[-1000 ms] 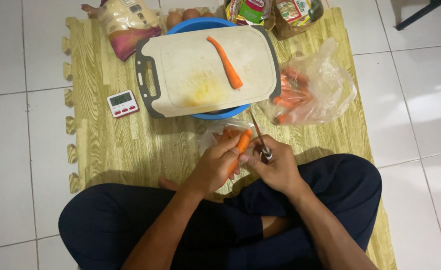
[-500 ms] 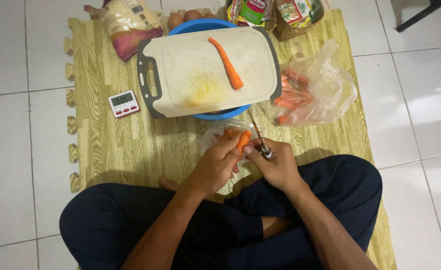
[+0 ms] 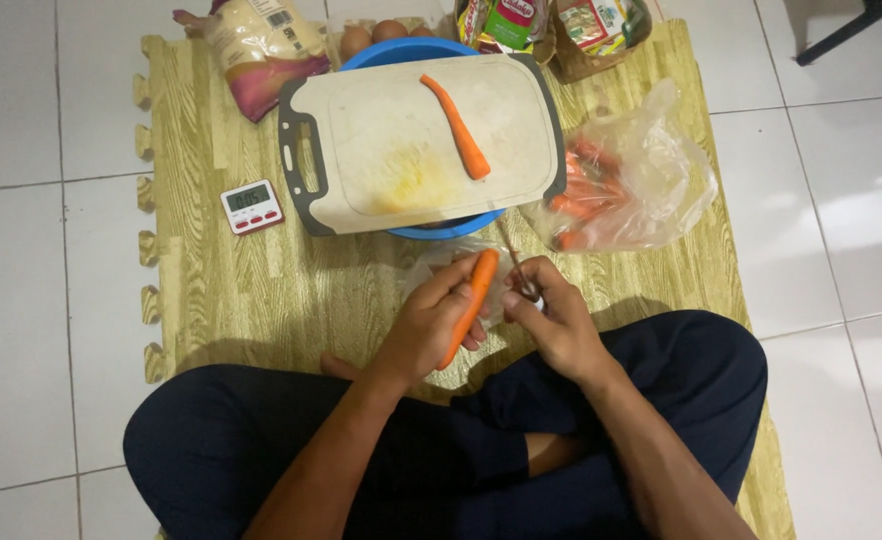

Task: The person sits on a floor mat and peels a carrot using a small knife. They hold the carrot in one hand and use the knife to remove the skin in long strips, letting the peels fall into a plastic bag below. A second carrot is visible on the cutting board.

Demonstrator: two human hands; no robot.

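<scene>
From the head view I see my left hand [image 3: 426, 325] wrapped around a carrot [image 3: 469, 303], angled up just near of the blue bowl [image 3: 448, 226], while my right hand [image 3: 553, 322] is clenched on a peeler [image 3: 517, 268] touching it. Farther off, another peeled carrot [image 3: 458, 127] lies on the white cutting board [image 3: 391, 150]; a bag of carrots [image 3: 616, 180] sits right, a small timer [image 3: 252, 205] left.

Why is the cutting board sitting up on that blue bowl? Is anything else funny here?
The white cutting board rests on top of a blue bowl instead of flat on the mat, so it could wobble or tip. It has a yellow stain, and one peeled carrot lies loose on it. Nothing looks spilled or broken.
</scene>
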